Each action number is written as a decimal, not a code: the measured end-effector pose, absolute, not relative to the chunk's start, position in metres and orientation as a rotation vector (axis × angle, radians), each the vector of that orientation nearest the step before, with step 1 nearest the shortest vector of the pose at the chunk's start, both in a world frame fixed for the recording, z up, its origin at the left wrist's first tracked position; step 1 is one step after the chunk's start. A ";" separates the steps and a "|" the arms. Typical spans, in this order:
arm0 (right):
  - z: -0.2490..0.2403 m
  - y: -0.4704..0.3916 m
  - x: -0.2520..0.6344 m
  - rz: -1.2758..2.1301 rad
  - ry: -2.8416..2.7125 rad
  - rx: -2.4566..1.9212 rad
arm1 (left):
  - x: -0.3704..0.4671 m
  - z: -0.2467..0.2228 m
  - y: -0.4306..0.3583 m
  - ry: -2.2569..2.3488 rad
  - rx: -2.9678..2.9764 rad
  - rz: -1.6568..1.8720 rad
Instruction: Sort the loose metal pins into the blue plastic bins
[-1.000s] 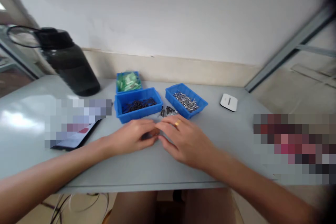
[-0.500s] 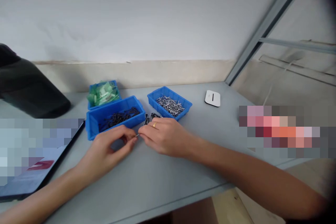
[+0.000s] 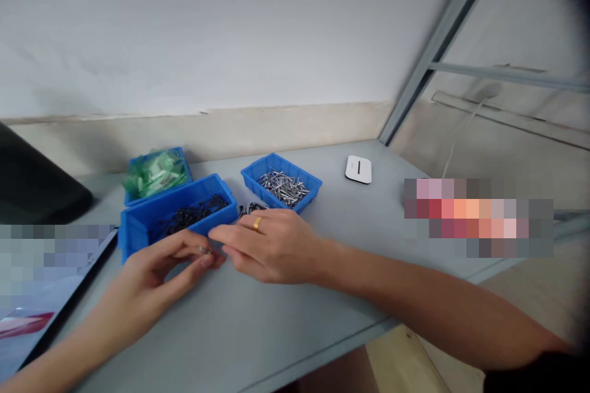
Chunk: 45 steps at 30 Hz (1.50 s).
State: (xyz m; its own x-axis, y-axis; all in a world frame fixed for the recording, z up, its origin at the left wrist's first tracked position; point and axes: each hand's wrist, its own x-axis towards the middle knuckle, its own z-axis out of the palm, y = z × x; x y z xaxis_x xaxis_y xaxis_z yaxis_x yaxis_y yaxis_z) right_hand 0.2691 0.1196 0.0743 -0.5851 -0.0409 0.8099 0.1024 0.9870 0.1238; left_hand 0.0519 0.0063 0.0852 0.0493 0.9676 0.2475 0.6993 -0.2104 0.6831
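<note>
My left hand [image 3: 170,273] pinches a small silvery metal pin [image 3: 205,250] between thumb and fingers, and only its end shows. Close beside it, my right hand [image 3: 274,245], with a gold ring [image 3: 257,223], has its fingers bent together at the left fingertips; what they hold is hidden. Behind the hands stands a blue bin [image 3: 133,230] of dark screw-like pieces [image 3: 196,215]. A second blue bin [image 3: 312,193] holds many thin silvery pins [image 3: 283,187]. Between this bin and my right hand lie dark small parts [image 3: 251,209], partly covered by the hand.
At the back left, another blue bin [image 3: 131,199] carries green plastic packets [image 3: 159,173]. A white box-shaped device [image 3: 358,169] lies at the back right. A dark cylindrical object [image 3: 37,187] and a blurred screen-like panel [image 3: 27,313] are on the left. A metal frame post [image 3: 431,64] rises at right.
The view has shifted, so the bins sit further left. My right fingers have come up over the left fingertips, and the pin between the hands now shows only at the left fingers.
</note>
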 end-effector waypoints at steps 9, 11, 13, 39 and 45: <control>0.077 0.125 0.271 -0.274 -2.340 0.043 | 0.062 0.100 0.010 1.631 1.854 1.009; 0.078 0.125 0.271 -0.292 -2.305 0.049 | 0.059 0.099 0.010 1.637 1.795 1.027; 0.080 0.124 0.271 -0.306 -2.273 0.035 | 0.055 0.098 0.011 1.644 1.743 1.035; 0.075 0.116 0.271 -0.333 -2.231 -0.084 | 0.063 0.097 0.014 1.605 1.702 1.145; 0.075 0.115 0.271 -0.296 -2.379 -0.061 | 0.066 0.106 0.013 1.638 1.728 1.212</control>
